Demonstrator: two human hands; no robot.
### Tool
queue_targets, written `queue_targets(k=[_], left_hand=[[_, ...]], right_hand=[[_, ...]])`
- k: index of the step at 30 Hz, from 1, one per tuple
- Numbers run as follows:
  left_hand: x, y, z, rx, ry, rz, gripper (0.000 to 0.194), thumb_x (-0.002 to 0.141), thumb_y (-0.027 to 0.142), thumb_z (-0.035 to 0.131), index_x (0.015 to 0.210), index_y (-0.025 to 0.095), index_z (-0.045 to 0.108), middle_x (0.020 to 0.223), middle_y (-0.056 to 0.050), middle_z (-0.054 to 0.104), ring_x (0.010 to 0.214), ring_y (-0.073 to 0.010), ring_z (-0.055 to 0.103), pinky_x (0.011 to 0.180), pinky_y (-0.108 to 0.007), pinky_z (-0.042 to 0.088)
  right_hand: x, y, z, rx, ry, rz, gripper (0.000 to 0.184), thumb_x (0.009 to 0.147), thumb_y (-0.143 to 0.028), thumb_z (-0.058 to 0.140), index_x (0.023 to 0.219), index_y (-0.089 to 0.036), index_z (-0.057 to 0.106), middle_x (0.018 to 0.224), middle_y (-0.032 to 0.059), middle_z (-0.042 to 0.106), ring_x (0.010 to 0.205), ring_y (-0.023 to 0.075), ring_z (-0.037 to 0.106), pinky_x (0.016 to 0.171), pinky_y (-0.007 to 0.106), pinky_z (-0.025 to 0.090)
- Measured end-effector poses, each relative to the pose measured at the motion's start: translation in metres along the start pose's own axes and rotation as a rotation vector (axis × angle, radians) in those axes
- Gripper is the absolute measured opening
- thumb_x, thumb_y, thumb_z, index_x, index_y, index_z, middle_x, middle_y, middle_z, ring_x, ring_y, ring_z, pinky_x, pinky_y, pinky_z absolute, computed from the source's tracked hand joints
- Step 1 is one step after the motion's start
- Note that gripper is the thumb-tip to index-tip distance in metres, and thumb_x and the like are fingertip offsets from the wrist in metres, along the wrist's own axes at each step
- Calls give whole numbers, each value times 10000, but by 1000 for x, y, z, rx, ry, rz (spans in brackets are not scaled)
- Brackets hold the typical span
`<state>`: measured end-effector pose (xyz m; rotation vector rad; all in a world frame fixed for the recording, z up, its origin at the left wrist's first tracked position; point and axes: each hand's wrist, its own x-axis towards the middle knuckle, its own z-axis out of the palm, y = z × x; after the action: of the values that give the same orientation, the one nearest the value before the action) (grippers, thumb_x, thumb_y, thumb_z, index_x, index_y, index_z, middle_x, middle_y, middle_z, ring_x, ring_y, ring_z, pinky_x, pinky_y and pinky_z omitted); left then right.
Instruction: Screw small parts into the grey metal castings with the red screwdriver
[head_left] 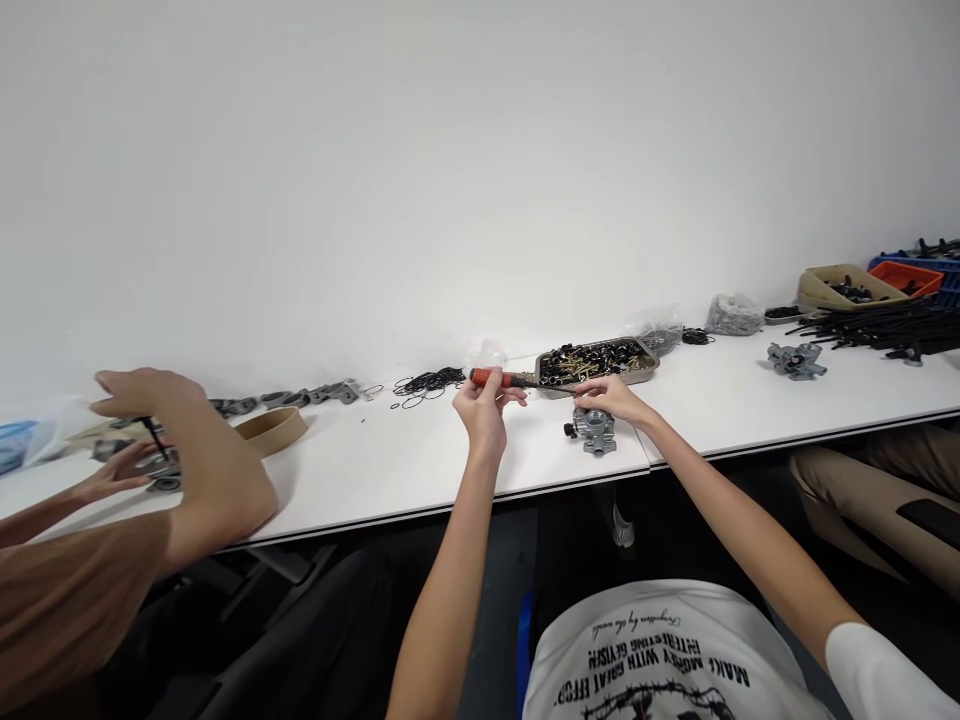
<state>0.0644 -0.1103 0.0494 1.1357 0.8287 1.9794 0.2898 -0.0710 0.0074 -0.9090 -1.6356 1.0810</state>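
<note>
My left hand (484,408) is wrapped round the red and black handle of a screwdriver (491,378). The dark shaft points right, toward the fingertips of my right hand (609,396). Those fingertips are pinched together at the shaft's end; whatever small thing they hold is too small to name. Just below my right hand, a grey metal carburetor (598,434) with a black knob on its left side rests on the white table (420,470). Behind both hands stands a metal tray (646,374) full of small black and brass-coloured parts.
Black rubber rings (431,382) lie left of the tray. A second carburetor (796,360) sits to the right, near black hoses (885,325) and a beige bin (847,285). At left, a co-worker's arm (217,470) reaches over the table beside a tan ring-shaped band (274,430).
</note>
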Motion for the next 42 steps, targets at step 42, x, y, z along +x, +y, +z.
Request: queue_targets(k=[42], left_hand=[[9,18,11,-14,-203,-14,322,729,390,813,831,163,608,705,-39,697,431,-150,620,437,-280,505]], right_hand=[[-4,-1,-11,167,-21,72,352,602,-377,963,879,-186,859,919,102,811,891,227,735,851,377,592]])
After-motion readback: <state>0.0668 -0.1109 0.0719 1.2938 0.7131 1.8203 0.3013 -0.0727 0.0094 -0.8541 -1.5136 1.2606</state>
